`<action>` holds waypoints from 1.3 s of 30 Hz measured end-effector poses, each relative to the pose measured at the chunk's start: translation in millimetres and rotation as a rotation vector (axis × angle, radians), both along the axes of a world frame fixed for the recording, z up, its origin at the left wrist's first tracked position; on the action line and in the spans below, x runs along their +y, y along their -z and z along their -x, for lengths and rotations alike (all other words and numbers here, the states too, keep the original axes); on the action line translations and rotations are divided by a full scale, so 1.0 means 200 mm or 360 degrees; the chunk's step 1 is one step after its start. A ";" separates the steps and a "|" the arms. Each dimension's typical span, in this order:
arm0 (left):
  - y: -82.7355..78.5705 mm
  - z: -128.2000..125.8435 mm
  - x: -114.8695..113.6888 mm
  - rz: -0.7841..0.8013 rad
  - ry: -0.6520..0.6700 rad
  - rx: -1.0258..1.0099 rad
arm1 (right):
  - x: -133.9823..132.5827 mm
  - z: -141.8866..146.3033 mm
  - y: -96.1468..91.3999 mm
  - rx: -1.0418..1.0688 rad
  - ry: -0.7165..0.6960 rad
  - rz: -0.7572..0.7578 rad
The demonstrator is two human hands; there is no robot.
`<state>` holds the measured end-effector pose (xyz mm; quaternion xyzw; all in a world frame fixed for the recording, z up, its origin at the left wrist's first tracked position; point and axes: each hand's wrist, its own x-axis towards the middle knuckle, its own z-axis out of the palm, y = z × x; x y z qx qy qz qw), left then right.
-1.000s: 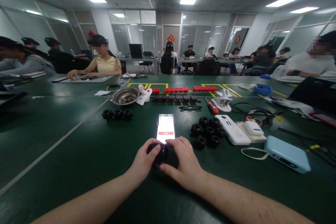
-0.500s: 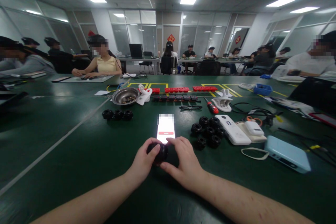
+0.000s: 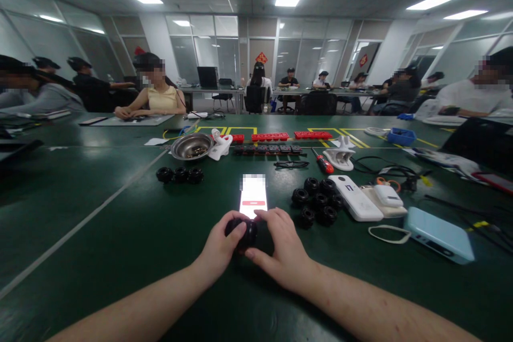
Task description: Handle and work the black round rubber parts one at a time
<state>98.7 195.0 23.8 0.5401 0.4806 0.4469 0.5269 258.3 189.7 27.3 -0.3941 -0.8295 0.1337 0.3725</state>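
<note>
Pinching a rounded, glossy black part, the left hand partly covers it with thumb and fingers, just before the lit phone. The right hand curves wide beside its right edge; I cannot tell whether those fingertips touch.

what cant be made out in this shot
All in the head view:
Black part: left end, covered by the left hand.
Phone: near end, behind the black part and right hand; top pixelated.
Pieces in bowl: too small.
Dark item: cut off by left edge.
</note>
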 end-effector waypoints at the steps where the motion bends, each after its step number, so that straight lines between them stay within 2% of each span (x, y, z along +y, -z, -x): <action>1: 0.00 0.00 0.00 -0.0034 0.0006 0.0019 | 0.00 0.00 0.00 0.0008 0.0018 0.0010; 3: 0.00 0.00 0.00 -0.0031 0.0035 0.0037 | 0.01 0.00 0.00 -0.0010 0.0000 -0.0003; 7: 0.02 -0.01 0.02 0.0189 0.0138 -0.0031 | 0.00 0.00 -0.01 -0.0088 -0.0113 -0.0145; 9: 0.02 -0.01 0.02 0.0244 0.0124 -0.0038 | 0.00 0.01 -0.01 -0.0111 -0.0154 -0.0199; 14: -0.01 0.00 0.00 0.0101 0.0009 -0.0005 | 0.00 0.00 0.00 -0.0015 -0.0056 -0.0081; 18: -0.01 -0.01 -0.01 0.0057 0.0071 0.0031 | 0.01 -0.01 0.00 -0.0004 -0.0015 0.0007; 24: 0.02 -0.01 0.02 0.0211 0.0094 -0.0022 | 0.00 0.00 -0.01 -0.0073 -0.0190 -0.0171; 31: 0.00 0.00 -0.01 0.0038 0.0045 -0.0010 | 0.01 -0.01 -0.01 0.0002 0.0003 0.0025; 34: 0.01 0.00 0.00 0.0106 0.0096 -0.0035 | 0.01 -0.01 -0.01 -0.0035 -0.0083 0.0029; 39: 0.02 -0.01 0.03 0.0246 0.0114 -0.0094 | -0.01 0.00 0.00 -0.0072 -0.0211 -0.0136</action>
